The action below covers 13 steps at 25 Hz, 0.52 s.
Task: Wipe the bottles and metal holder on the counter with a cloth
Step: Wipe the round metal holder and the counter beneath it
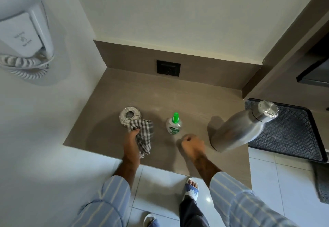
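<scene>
Three task things are spread in a row across the worktop (110,102): the round metal holder (130,115) at the left, the small green-capped bottle (173,124) in the middle, and the tall steel bottle (240,128) standing upright at the right, just beside a dark tray (293,134). The checked cloth (143,136) is bunched in the left hand (132,141), whose fingers are clamped on it; its upper fold is laid against the near edge of the holder, which lies directly ahead of that hand. The right hand (193,145) is held empty, fingers curled together, just this side of the small bottle and between it and the steel bottle. The holder is therefore judged to be the thing in hand, the left hand being much the nearer to it. Open worktop is seen behind and to the left of the holder up to the wall, so room for circling is available; the front edge runs close under both wrists, and the small bottle is near enough on the right to be knocked by a wide sweep.
</scene>
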Motion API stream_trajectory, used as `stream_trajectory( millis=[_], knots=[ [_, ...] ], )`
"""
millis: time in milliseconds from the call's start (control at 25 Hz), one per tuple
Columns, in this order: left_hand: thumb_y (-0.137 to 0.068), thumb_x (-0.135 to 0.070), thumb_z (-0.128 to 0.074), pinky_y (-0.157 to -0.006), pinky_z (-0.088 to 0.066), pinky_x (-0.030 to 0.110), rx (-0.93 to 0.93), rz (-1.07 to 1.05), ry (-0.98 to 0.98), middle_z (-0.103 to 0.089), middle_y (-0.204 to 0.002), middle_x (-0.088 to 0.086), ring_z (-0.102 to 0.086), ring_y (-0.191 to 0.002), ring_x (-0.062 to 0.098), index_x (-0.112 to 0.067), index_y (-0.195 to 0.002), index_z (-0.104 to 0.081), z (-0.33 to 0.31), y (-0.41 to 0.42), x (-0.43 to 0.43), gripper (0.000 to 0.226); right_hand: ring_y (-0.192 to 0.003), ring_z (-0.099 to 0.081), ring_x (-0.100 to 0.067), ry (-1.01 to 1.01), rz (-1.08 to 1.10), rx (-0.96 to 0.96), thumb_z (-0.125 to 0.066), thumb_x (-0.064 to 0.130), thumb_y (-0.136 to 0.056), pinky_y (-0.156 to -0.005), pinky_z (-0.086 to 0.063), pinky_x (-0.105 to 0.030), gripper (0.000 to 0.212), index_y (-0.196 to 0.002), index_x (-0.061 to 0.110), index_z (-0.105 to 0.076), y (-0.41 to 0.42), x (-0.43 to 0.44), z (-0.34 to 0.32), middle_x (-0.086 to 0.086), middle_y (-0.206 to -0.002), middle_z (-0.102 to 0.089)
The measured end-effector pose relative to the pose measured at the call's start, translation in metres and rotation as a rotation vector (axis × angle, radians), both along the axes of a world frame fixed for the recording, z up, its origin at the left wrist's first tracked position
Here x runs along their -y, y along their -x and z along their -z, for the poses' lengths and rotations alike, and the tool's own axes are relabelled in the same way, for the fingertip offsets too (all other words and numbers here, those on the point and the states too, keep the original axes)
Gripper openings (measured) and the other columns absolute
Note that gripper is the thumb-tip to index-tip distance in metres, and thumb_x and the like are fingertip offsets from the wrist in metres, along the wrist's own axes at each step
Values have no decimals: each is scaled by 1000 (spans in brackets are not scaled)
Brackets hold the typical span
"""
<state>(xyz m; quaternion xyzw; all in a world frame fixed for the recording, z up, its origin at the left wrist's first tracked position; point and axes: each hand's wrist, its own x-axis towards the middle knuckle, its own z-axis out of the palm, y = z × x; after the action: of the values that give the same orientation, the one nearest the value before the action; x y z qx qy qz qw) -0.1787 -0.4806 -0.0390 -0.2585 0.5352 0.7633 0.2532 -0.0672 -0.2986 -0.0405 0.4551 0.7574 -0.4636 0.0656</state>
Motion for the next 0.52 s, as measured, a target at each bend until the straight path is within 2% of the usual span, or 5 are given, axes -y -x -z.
stream_trajectory(
  millis=[80, 160, 240, 320, 520],
  knots=[
    [-96, -19, -55, -109, -48, 48, -168, -75, 181, -68, -131, 17, -64, -121, 35, -6, -131, -64, -10, 19, 24, 38, -62, -61, -20, 176, -81, -22, -57, 11, -86, -63, -50, -33, 24, -66, 16, -69, 11, 25, -1, -9, -64, -68],
    [-97, -22, -56, -96, -53, 39, -338, -82, 478, -70, -124, 16, -66, -114, 34, -6, -126, -66, -22, 47, 45, 35, -60, -62, -23, 299, -71, -99, -61, 5, -88, -63, -57, -39, 19, -80, 14, -75, 40, 51, -3, -12, -67, -69],
    [-100, -25, -56, -86, -53, 37, -425, -18, 759, -72, -117, 22, -69, -107, 37, -1, -123, -66, -23, 83, 59, 34, -66, -66, -20, 277, -72, -159, -62, 6, -87, -74, -62, -42, 23, -100, 12, -79, 78, 70, -3, -6, -79, -72],
    [-102, -29, -55, -85, -54, 41, -448, 140, 955, -71, -114, 27, -70, -104, 42, 1, -120, -65, -18, 121, 64, 37, -74, -63, -17, 224, -110, -171, -58, 13, -88, -75, -57, -37, 24, -103, 15, -78, 114, 81, -1, 1, -85, -70],
    [-101, -25, -54, -97, -52, 47, -389, 381, 964, -69, -121, 29, -66, -113, 44, 4, -123, -65, 10, 175, 39, 38, -84, -55, -26, 372, 50, -229, -48, 18, -96, -81, -52, -46, 20, -90, 11, -65, 165, 91, 14, -15, -92, -59]
  ],
)
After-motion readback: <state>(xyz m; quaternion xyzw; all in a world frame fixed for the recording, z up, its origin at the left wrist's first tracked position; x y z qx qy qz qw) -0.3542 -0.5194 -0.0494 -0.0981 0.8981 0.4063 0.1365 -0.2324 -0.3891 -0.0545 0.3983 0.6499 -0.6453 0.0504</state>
